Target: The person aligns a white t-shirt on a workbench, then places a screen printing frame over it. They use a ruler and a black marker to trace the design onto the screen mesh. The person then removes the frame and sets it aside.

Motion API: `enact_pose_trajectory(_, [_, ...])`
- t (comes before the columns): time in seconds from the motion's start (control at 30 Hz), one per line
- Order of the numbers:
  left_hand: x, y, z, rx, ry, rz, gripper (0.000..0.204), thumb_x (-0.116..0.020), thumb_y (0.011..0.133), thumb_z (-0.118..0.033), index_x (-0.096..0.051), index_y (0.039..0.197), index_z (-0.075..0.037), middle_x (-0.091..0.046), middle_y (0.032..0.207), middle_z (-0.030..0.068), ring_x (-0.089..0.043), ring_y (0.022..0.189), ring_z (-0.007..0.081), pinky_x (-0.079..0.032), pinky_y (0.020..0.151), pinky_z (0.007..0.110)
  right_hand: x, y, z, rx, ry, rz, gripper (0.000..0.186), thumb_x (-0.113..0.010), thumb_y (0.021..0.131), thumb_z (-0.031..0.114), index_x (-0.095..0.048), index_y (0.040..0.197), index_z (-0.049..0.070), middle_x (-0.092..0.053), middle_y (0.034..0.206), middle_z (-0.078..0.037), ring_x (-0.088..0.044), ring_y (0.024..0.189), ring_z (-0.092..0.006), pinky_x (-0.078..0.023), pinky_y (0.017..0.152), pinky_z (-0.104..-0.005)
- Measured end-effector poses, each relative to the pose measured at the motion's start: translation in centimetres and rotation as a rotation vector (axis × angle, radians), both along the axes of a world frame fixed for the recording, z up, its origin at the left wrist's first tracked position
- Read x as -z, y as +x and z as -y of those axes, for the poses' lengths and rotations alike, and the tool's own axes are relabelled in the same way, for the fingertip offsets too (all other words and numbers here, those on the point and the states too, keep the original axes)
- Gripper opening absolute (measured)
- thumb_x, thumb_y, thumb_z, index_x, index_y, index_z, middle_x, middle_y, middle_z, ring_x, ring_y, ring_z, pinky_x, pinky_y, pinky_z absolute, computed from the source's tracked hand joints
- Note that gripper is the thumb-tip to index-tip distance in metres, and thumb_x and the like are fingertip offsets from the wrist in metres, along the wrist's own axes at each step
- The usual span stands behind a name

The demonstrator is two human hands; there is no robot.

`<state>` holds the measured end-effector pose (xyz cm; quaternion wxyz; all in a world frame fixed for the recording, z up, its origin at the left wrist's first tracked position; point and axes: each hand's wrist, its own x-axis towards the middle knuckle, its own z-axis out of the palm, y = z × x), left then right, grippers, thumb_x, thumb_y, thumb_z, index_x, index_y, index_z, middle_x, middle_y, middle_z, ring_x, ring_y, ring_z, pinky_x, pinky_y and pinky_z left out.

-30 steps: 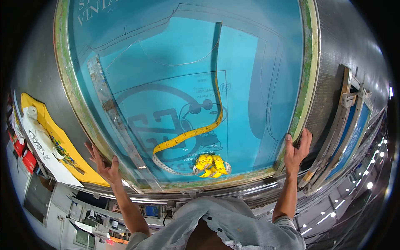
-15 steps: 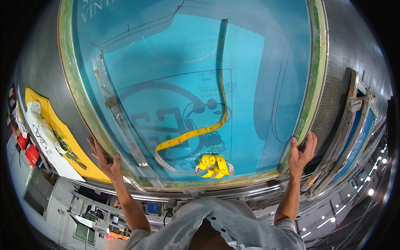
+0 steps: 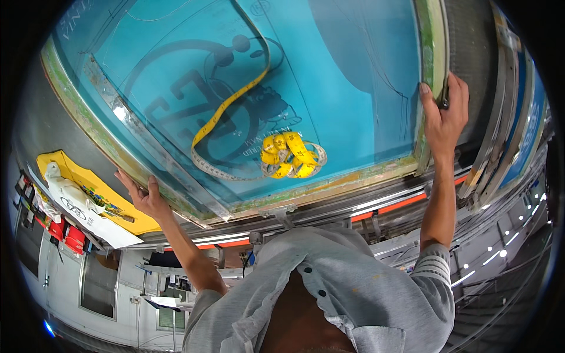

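Note:
A large screen printing frame (image 3: 329, 180) with turquoise mesh lies before me, its rim streaked with green and yellow. My left hand (image 3: 146, 199) grips the frame's left side near the near corner, thumb on the rim and fingers along the outside. On the right side, my right hand (image 3: 446, 117) has its thumb over the rim and its fingers bent around the outer edge. A yellow tape measure (image 3: 289, 154) sits bundled on the mesh near the front, its loose end curving away toward the far side. A flat metal strip (image 3: 147, 132) runs along the frame's left part.
A yellow cloth (image 3: 54, 160) and a white printed cloth (image 3: 73, 203) lie to the left on the dark table (image 3: 67, 120). More frames (image 3: 518, 117) lean together at the right. A metal rail with an orange strip (image 3: 388, 206) runs along the table's near edge.
The whole view has shifted and tilted, so the frame appears higher and turned. My right hand sits farther from the near corner along the rim. The tape measure stays on the mesh.

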<state>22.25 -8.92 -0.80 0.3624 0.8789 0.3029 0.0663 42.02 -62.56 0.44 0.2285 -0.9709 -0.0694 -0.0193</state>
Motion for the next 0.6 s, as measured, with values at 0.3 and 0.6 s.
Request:
enact_pose_trajectory(0.3, [-0.5, 0.9, 1.2, -0.017, -0.048, 0.026, 0.07, -0.062, 0.086, -0.001, -0.038, 0.152, -0.004, -0.02, 0.161, 0.0272, -0.028, 0.147, 0.0266, -0.028, 0.113, 0.034, 0.8, -0.3, 1.1, -0.049, 0.054, 0.11, 0.043, -0.076, 0.086, 0.02, -0.061, 0.119, -0.002, -0.061, 0.105, -0.015, -0.064, 0.085, -0.0294, -0.052, 0.074, -0.0362])
enact_pose_trajectory(0.6, [-1.3, 0.2, 0.6, 0.003, 0.139, -0.104, 0.071, -0.062, 0.085, 0.002, -0.037, 0.152, -0.004, -0.021, 0.162, 0.021, -0.035, 0.143, 0.0262, -0.028, 0.114, 0.033, -0.2, -0.7, 0.1, -0.007, -0.009, 0.05, 0.042, -0.071, 0.088, 0.019, -0.059, 0.121, -0.002, -0.059, 0.11, -0.018, -0.061, 0.097, -0.0368, -0.05, 0.082, -0.0408])
